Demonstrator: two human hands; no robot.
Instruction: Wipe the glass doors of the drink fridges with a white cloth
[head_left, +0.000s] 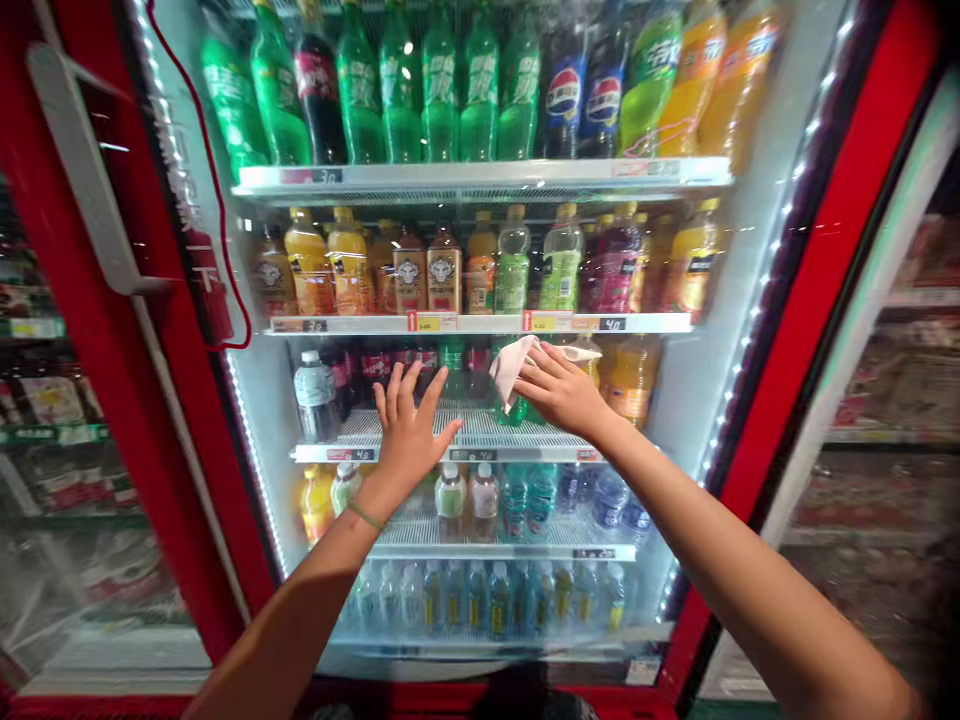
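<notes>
My right hand (pixel 559 385) presses a pale cloth (pixel 513 366) against what looks like the glass door of a drinks fridge, level with the third shelf. The cloth sticks out past the fingertips on the left and above the hand. My left hand (pixel 411 420) is raised to the left of it, fingers spread and holding nothing; whether it touches the glass I cannot tell. A thin band (pixel 366 515) circles the left wrist. Behind both hands are bottles on the third shelf, partly hidden by the hands and cloth.
Green soda bottles (pixel 439 90) line the top shelf (pixel 480 178), with juice bottles (pixel 349 262) below. Water bottles (pixel 499 600) stand at the bottom. A red door frame (pixel 817 250) bounds the right side. On the left is a long grey handle (pixel 86 165).
</notes>
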